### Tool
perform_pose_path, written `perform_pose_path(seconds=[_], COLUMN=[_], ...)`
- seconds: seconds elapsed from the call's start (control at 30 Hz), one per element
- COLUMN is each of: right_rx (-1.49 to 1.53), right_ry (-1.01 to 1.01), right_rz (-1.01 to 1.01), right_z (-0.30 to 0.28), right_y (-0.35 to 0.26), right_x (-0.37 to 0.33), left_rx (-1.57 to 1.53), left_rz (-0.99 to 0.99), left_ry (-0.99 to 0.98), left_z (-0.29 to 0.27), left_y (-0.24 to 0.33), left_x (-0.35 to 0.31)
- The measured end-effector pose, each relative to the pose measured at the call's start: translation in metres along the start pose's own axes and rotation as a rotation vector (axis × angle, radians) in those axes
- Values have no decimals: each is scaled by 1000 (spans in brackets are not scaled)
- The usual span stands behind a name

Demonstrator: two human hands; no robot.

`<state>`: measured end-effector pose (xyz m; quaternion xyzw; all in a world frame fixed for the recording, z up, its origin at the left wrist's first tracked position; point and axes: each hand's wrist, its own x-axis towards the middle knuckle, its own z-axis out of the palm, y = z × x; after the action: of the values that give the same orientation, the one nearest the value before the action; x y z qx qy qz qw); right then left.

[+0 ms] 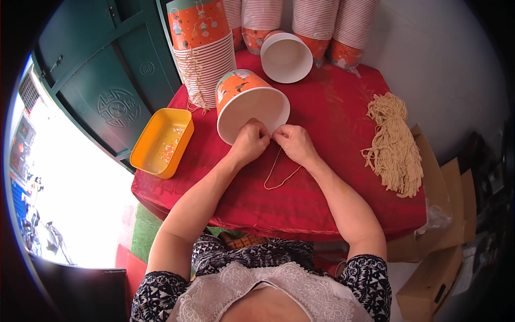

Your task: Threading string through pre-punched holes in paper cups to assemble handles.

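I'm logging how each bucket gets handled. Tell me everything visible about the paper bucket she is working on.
The paper bucket lies tipped on its side on the red tablecloth, its plain white inside facing the person. Its outside is orange with small printed figures. Both the left hand and right hand pinch at its near rim, where a beige string loops down.
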<state>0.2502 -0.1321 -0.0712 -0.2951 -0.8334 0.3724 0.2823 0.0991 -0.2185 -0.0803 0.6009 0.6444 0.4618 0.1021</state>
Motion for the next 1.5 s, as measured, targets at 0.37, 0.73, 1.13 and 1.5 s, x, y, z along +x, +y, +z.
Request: perform_pose_path(seconds=[0.37,0.73,1.13,1.5], right_rx=[-279,-394,-381,-367], right_ry=[-2,-4,4,8], right_rz=[-49,-121,-124,-146], right_z=[-5,-6,-6,-6], right_y=[-5,-3,-7,-5], right_x=[-8,-10,-13,-13], left_rx=[39,120,52,205], left_rz=[-92,-109,-42,77], left_ry=[22,115,-71,-19], left_z=[-5,-7,-13,-7], left_y=[4,7,-12,9], left_x=[3,4,-2,-6])
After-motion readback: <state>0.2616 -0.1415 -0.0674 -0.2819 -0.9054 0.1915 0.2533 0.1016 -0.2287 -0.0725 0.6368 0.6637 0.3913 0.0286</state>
